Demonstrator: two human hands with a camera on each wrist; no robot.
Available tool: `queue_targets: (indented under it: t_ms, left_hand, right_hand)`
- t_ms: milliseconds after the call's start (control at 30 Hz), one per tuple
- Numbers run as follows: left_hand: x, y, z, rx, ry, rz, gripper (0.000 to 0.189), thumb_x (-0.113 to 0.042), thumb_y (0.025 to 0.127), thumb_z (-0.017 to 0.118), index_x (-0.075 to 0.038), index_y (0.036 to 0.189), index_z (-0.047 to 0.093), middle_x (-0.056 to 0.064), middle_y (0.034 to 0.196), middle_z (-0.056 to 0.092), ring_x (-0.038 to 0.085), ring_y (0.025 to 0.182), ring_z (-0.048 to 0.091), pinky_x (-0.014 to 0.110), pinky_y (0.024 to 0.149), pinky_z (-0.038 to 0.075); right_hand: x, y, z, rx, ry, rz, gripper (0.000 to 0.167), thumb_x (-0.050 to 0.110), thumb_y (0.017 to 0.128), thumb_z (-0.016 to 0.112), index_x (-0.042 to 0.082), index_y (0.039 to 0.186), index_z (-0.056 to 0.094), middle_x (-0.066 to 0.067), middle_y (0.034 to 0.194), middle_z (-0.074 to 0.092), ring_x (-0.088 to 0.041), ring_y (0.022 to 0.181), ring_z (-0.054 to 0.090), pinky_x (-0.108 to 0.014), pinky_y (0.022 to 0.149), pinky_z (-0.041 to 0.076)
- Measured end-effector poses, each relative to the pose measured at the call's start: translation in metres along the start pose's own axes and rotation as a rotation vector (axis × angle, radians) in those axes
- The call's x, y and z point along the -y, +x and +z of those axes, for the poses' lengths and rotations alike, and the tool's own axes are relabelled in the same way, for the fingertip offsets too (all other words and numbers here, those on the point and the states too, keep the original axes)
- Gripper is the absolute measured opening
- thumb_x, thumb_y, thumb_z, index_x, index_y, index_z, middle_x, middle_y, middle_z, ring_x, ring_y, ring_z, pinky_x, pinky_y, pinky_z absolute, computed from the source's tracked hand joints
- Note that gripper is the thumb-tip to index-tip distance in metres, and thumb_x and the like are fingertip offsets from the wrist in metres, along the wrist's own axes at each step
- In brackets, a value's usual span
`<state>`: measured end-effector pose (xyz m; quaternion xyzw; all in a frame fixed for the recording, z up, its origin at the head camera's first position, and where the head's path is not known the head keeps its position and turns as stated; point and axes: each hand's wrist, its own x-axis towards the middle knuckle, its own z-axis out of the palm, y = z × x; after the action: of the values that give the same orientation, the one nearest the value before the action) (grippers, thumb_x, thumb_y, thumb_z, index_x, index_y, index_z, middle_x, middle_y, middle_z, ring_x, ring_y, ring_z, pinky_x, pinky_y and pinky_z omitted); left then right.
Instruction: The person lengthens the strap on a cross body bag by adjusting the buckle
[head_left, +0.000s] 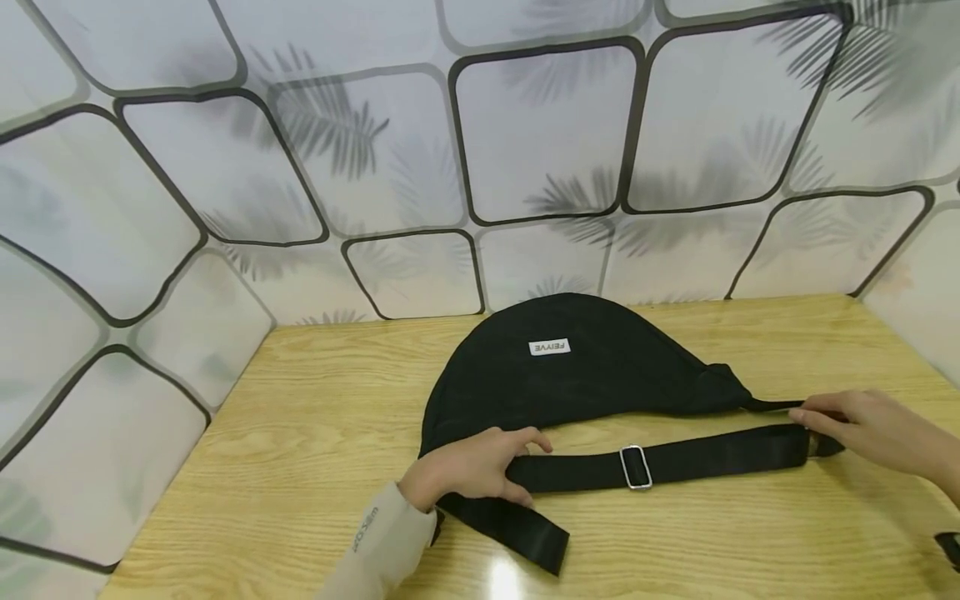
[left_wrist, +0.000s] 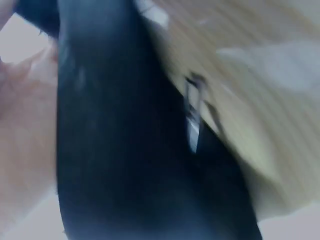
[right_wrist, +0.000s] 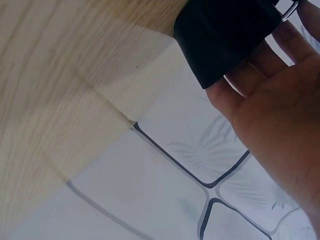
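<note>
A black crescent-shaped bag lies flat on the wooden table, its white label upside down. Along its near side stretches a wide black strap with a silver slider buckle. My left hand grips the strap's left part, thumb below and fingers above. Under that hand a loose strap end sticks out toward me. At the far end, my right hand pinches the strap near the bag's right tip. The right wrist view shows the folded strap against the fingers; the left wrist view is blurred.
The light wooden table runs back to a patterned fabric wall with dark outlines and leaf prints. Similar panels stand on the left and right sides. The bag's top edge lies close to the back wall.
</note>
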<state>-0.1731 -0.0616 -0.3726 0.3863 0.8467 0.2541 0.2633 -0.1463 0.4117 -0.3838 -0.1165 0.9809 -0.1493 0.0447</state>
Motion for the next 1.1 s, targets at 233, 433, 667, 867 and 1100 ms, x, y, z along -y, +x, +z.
queue_targets:
  t_ms: [233, 433, 667, 867, 1100]
  left_hand:
    - [0.014, -0.019, -0.009, 0.127, -0.073, 0.012, 0.043, -0.018, 0.092, 0.078, -0.004, 0.128, 0.06, 0.002, 0.107, 0.072, 0.001, 0.085, 0.062, 0.02, 0.078, 0.05]
    - [0.017, -0.036, -0.016, 0.12, -0.056, -0.016, 0.032, -0.022, 0.096, 0.073, -0.002, 0.119, 0.066, -0.005, 0.095, 0.069, 0.0, 0.083, 0.06, 0.02, 0.078, 0.05]
    - [0.026, -0.049, -0.019, 0.064, -0.127, -0.01, 0.025, -0.025, 0.106, 0.057, -0.006, 0.096, 0.071, -0.006, 0.075, 0.065, 0.002, 0.066, 0.058, 0.022, 0.068, 0.05]
    - [0.033, -0.062, -0.022, 0.019, -0.042, 0.034, 0.036, -0.021, 0.106, 0.056, -0.008, 0.074, 0.065, -0.011, 0.064, 0.052, 0.0, 0.055, 0.041, 0.02, 0.059, 0.04]
    - [0.041, -0.082, -0.021, -0.072, 0.023, -0.031, 0.042, -0.022, 0.102, 0.064, -0.017, 0.061, 0.057, -0.015, 0.054, 0.028, 0.001, 0.046, 0.023, 0.02, 0.052, 0.025]
  right_hand:
    - [0.0, 0.001, 0.001, -0.023, -0.006, -0.005, 0.04, 0.02, 0.106, 0.057, -0.019, 0.107, 0.068, -0.028, 0.097, 0.07, -0.043, 0.085, 0.067, -0.056, 0.072, 0.054]
    - [0.001, 0.001, 0.002, -0.043, -0.01, -0.021, 0.04, 0.02, 0.105, 0.058, -0.019, 0.107, 0.067, -0.035, 0.101, 0.068, -0.052, 0.092, 0.065, -0.06, 0.075, 0.053]
    - [0.0, 0.0, 0.003, -0.051, 0.011, -0.052, 0.033, 0.016, 0.104, 0.059, -0.015, 0.102, 0.071, -0.026, 0.096, 0.071, -0.045, 0.087, 0.067, -0.058, 0.073, 0.054]
    - [-0.006, -0.001, 0.003, -0.056, 0.013, -0.023, 0.031, 0.017, 0.104, 0.06, -0.011, 0.099, 0.074, -0.026, 0.096, 0.071, -0.049, 0.089, 0.065, -0.06, 0.073, 0.053]
    - [-0.013, -0.004, 0.004, -0.077, 0.016, 0.003, 0.031, 0.02, 0.104, 0.061, -0.004, 0.092, 0.076, -0.021, 0.092, 0.071, -0.045, 0.084, 0.065, -0.057, 0.07, 0.053]
